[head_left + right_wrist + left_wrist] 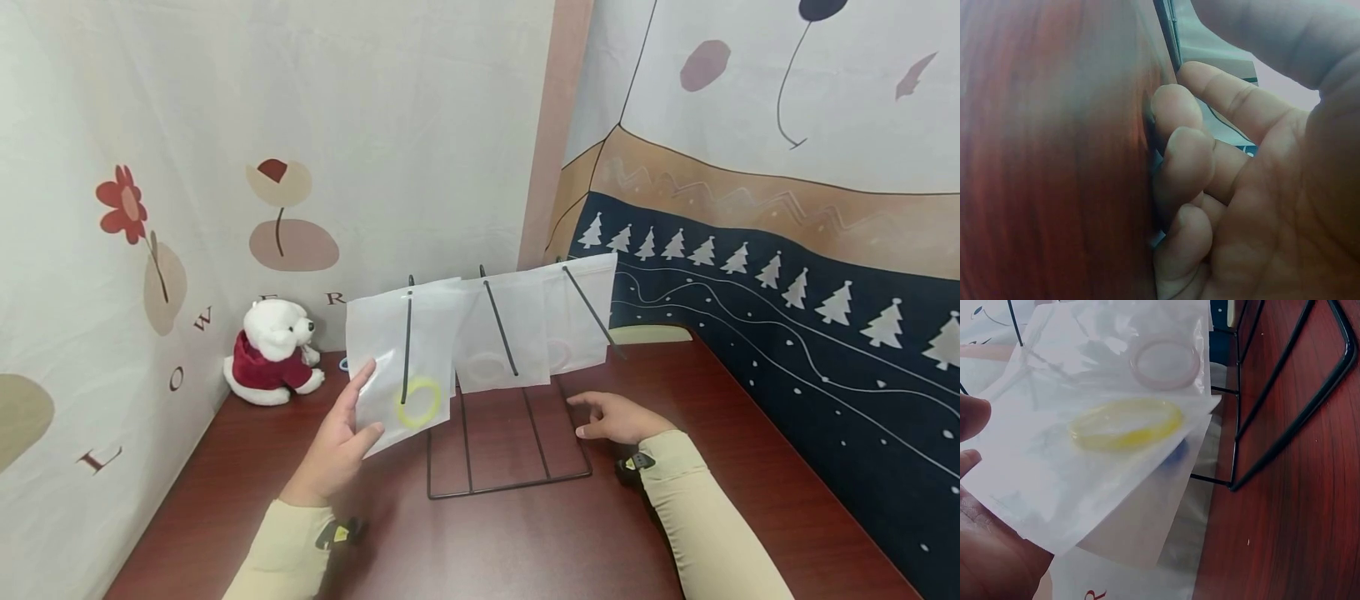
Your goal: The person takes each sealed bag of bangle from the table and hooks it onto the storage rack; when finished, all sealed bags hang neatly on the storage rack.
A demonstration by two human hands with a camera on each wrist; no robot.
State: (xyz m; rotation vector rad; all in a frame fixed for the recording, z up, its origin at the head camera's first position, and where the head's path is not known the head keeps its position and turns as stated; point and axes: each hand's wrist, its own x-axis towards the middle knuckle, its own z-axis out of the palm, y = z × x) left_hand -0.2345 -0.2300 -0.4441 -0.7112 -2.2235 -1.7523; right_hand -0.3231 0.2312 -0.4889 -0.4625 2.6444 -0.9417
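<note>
A black wire rack (510, 487) stands on the table, its prongs slanting forward through translucent bags. The left bag (386, 342) shows a yellow ring (418, 402). Fainter rings show in the middle bag (506, 325) and the right bag (585, 300). My left hand (337, 442) is at the left bag's side edge, fingers extended and thumb apart; contact is unclear. In the left wrist view, the yellow ring (1125, 425) is near a pale pink ring (1165, 364). My right hand (618, 417) rests low beside the rack's right side, index finger reaching towards the wire, other fingers loosely bent.
A white plush bear (273, 354) in a red outfit sits at the table's back left. Behind the left bag, a small blue thing (344, 364) peeks out. Something pale green (648, 334) lies along the back right edge. Printed cloths (420, 150) hang behind the table.
</note>
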